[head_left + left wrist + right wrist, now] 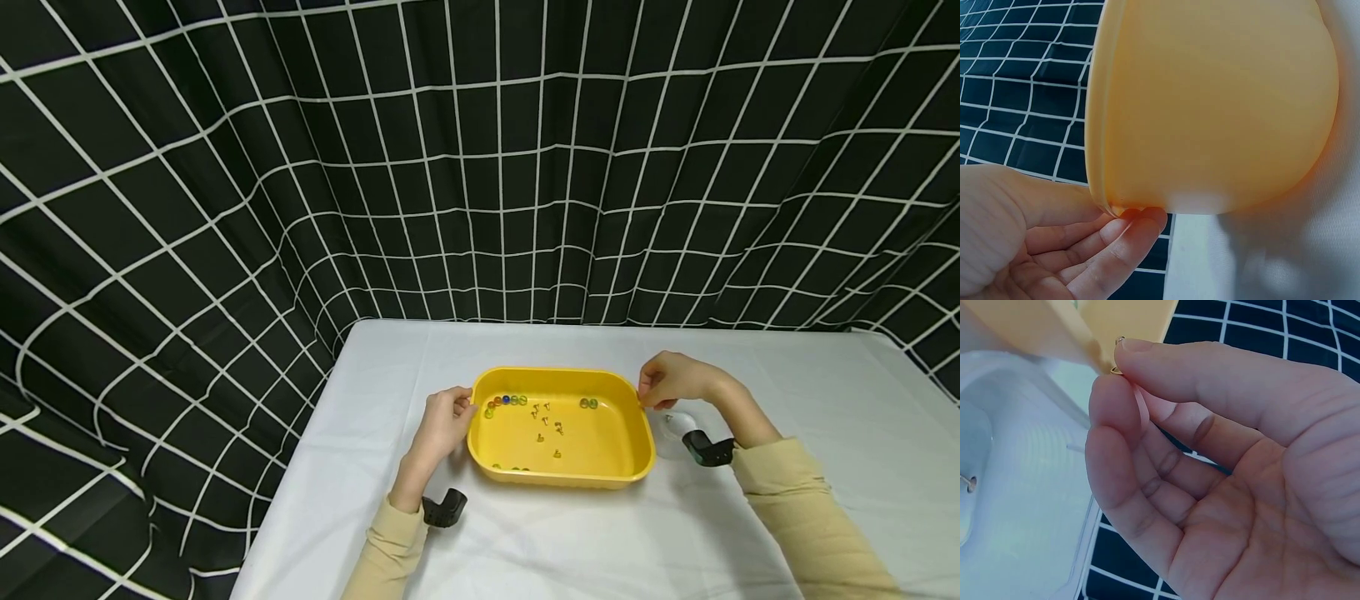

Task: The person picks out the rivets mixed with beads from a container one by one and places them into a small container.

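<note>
On my distant head feed, soft light whitened the table (345, 467), shadows stayed faint, and the grid curtain's (427, 167) lines bowed leftward. My wrist feeds looked dimmer, bluish; the right one showed the yellow tray (1047, 328) blurred.

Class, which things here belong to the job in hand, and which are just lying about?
Seem part of the job:
Yellow tray, held by the left hand
Gold piece, pinched by the right hand
Loose gold pieces
Clear tub

Seem to be lying about or backdrop:
Marbles
Curtain
White cloth
</note>
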